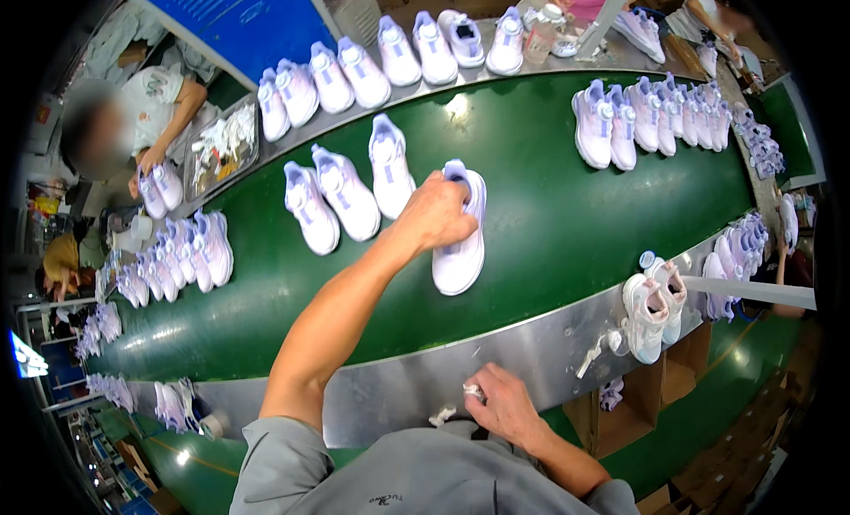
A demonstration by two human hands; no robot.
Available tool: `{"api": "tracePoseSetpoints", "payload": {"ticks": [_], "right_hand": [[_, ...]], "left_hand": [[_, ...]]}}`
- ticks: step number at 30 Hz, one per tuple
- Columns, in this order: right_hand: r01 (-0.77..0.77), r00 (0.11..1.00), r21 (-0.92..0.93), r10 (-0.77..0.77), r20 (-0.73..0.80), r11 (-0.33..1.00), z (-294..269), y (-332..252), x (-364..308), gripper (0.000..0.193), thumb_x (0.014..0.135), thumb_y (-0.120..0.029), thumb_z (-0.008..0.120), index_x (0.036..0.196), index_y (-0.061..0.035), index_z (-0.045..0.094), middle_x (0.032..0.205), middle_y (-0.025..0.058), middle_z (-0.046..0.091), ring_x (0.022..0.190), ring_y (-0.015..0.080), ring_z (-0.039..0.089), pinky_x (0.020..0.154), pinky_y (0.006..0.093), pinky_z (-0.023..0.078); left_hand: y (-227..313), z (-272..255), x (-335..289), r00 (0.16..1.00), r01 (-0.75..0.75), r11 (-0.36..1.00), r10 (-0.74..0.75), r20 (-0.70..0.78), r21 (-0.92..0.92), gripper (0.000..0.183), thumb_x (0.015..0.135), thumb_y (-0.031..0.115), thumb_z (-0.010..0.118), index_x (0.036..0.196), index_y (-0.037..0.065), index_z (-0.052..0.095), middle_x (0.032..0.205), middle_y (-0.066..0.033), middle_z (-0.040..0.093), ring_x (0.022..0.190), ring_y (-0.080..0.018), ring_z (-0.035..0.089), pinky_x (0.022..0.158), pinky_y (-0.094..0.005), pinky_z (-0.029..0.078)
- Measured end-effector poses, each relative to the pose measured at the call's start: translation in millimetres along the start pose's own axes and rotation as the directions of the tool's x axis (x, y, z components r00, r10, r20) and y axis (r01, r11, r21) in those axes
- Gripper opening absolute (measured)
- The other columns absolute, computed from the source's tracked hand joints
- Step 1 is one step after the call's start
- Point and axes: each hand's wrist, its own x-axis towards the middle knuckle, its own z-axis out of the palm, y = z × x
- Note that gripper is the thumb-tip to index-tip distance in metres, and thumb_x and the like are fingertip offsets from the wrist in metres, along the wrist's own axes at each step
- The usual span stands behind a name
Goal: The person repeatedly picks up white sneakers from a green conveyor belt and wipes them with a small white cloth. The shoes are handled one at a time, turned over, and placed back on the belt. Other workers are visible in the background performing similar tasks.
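My left hand [436, 216] reaches out over the green conveyor belt [522, 223] and is closed on a white-and-lavender sneaker [459, 265], gripping it at the tongue and collar. Just left of it stands another such sneaker [390, 165], with a pair [328, 201] of the same kind further left. Close to my body, my right hand [506, 402] is over the metal ledge [416, 378], its fingers curled around a small crumpled white wad [475, 391] that looks like tissue or cloth. A second white scrap [442, 415] lies beside that hand.
Sneakers line the far metal shelf [341, 116]; more rows stand on the belt at left [181, 258] and right [655, 116]. A cream pair [651, 307] sits on the near ledge. Co-workers [164, 108] are across the belt. Cardboard boxes [633, 404] are below right.
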Motion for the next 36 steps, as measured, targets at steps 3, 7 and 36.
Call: {"api": "tracePoseSetpoints", "payload": {"ticks": [3,7,36], "right_hand": [[-0.096,0.994,0.002,0.096,-0.056,0.995,-7,12,-1,0.012,0.081,-0.007,0.068,0.091,-0.0022,0.064,0.085,0.0154,0.06,0.077,0.0361,0.062,0.068,0.043,0.052],[-0.145,0.987,0.049,0.148,-0.068,0.988,-24,33,-4,0.015,0.082,-0.011,0.07,0.093,-0.0032,0.064,0.086,0.0158,0.06,0.081,0.0375,0.062,0.073,0.0456,0.053],[-0.318,0.948,0.32,0.305,0.09,0.893,-27,62,20,0.02,0.088,-0.02,0.079,0.104,-0.0101,0.075,0.083,0.0035,0.065,0.074,0.0126,0.06,0.069,0.0285,0.051]], "left_hand": [[2,3,75,0.995,0.074,0.993,-0.079,0.056,0.087,0.039,0.074,0.026,0.064,0.096,-0.005,0.073,0.101,-0.0314,0.069,0.105,-0.0451,0.062,0.094,-0.048,0.053],[8,20,158,0.997,0.038,0.988,-0.049,0.066,0.152,0.033,0.071,0.025,0.066,0.084,-0.004,0.074,0.095,-0.0322,0.07,0.093,-0.0468,0.069,0.086,-0.05,0.057],[-151,-85,108,0.896,-0.405,0.688,0.165,0.413,0.603,0.05,0.064,0.025,0.073,0.113,0.012,0.074,0.108,-0.0151,0.069,0.106,-0.0333,0.062,0.09,-0.0417,0.05]]}}
